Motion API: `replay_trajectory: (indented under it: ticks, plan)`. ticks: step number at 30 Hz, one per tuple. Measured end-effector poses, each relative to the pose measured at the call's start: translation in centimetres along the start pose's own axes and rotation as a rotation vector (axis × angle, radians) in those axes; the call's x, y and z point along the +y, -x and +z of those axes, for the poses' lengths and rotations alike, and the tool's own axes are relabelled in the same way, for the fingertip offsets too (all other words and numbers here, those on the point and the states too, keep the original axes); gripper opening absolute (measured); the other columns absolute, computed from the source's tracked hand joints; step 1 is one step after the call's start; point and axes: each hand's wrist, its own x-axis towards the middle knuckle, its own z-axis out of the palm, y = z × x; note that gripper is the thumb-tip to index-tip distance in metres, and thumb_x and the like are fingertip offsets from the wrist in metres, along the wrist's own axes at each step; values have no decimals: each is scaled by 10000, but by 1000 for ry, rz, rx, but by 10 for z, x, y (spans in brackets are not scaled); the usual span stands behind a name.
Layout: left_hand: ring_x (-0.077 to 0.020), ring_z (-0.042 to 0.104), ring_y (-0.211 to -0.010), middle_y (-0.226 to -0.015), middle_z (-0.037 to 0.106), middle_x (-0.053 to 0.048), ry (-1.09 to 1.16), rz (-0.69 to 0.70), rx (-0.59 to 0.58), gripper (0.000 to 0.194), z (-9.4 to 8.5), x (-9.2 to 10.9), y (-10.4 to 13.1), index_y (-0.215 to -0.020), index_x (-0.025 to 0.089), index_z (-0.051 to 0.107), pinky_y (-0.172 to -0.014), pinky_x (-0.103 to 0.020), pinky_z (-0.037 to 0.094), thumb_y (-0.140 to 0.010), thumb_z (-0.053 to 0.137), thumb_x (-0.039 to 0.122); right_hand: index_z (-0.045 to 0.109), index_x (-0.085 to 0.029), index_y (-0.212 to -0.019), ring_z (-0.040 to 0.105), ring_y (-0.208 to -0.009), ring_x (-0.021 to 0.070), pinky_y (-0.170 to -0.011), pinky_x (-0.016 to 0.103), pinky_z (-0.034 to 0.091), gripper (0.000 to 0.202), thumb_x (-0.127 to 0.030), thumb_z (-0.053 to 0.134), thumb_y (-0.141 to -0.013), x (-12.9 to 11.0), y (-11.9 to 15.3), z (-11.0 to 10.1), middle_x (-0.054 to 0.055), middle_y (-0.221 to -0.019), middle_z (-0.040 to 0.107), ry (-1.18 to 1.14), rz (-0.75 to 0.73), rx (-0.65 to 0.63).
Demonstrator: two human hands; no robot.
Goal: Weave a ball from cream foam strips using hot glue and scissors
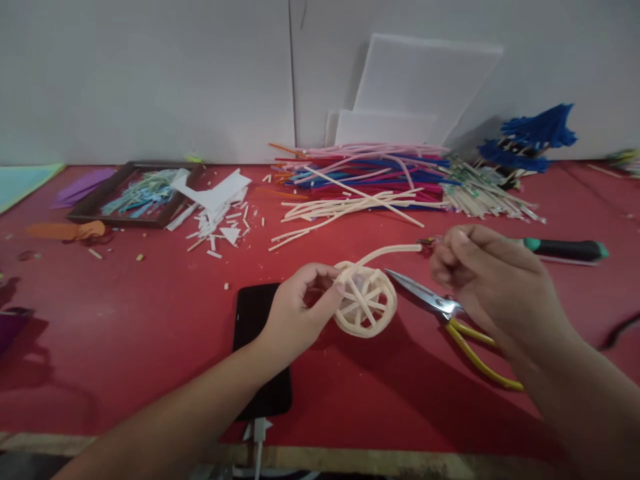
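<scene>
My left hand (313,303) pinches the left edge of a round, wheel-like openwork piece (367,320) made of cream fuzzy stems, with crossing spokes and a thick rim. From its top a loose cream stem (393,250) curves right and ends just short of my right hand (487,280). That hand is closed, thumb against curled fingers; whatever lies in its grip is hidden. A small dark and reddish bit (427,244) shows by its fingertips. Scissors with yellow handles (473,350) lie beneath the right hand, their blades pointing toward the wheel-like piece.
A black phone (255,320) with a white cable lies under my left forearm. A green-and-black handle (567,250) rests at right. Coloured fuzzy stems (360,167) are piled at the back, white paper scraps (220,193) beside them. A brown frame (83,212) holds clippings.
</scene>
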Motion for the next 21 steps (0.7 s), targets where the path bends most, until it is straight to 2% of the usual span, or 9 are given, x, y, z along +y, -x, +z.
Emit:
replay_trajectory:
  ticks: [3,5,8,10,12,15,17,18,21]
  plan:
    - [-122,668,-669,-744,687,-8,56,-41,-30,218,0,-2,-2,-859,176,644,-618,-224,575,-784,707,370,367,-247,-534,279,-372,60,-339,247,221,503,-468,673,-866,-12,-16,13,-79,-500,300,38,59,-114]
    - [-116,658,-657,-740,684,-1,96,-55,-45,218,0,-3,-4,-845,178,644,-614,-222,570,-766,727,364,322,-249,-520,249,-371,47,-348,233,206,532,-420,627,-920,-19,-34,24,-93,-479,261,88,95,-185]
    - [-106,638,-636,-724,673,8,140,-74,-53,222,-1,-5,-6,-833,181,641,-600,-213,551,-748,750,355,395,-244,-569,311,-380,44,-375,213,239,465,-390,670,-914,-20,-63,49,-108,-436,333,182,112,-272]
    - [-105,631,-627,-715,666,9,151,-78,-63,226,-2,-5,-7,-833,180,637,-593,-213,543,-752,749,359,490,-223,-625,385,-407,45,-402,199,299,380,-381,746,-856,-19,-79,66,-95,-450,479,235,83,-305]
    - [-105,626,-618,-700,657,13,154,-73,-77,233,-3,-5,-8,-832,179,631,-594,-217,543,-755,747,367,558,-192,-660,449,-470,38,-461,182,368,315,-342,777,-829,-17,-89,82,-81,-521,568,279,46,-357]
    - [-98,615,-606,-686,643,21,158,-67,-92,239,-3,-4,-8,-825,179,622,-599,-217,543,-747,750,365,651,-147,-812,571,-623,65,-599,211,503,214,-329,727,-896,-20,-97,99,-30,-734,671,323,-2,-467]
    - [-93,610,-608,-693,643,20,159,-66,-95,232,-3,-3,-7,-821,178,619,-600,-213,538,-747,745,357,669,-114,-903,636,-730,83,-670,221,547,257,-359,617,-963,-23,-102,107,-23,-836,679,334,-28,-522]
    - [-93,611,-610,-697,644,18,160,-66,-97,228,-3,-3,-7,-819,177,618,-600,-212,535,-749,741,356,667,-95,-908,643,-751,72,-683,194,543,297,-365,563,-974,-25,-105,111,-40,-826,666,332,-37,-542]
    - [-99,616,-619,-700,645,16,164,-68,-106,234,-3,-3,-6,-822,177,613,-604,-216,535,-750,738,361,642,-84,-813,573,-629,0,-611,90,477,305,-345,523,-918,-25,-116,127,-107,-641,593,304,-37,-578]
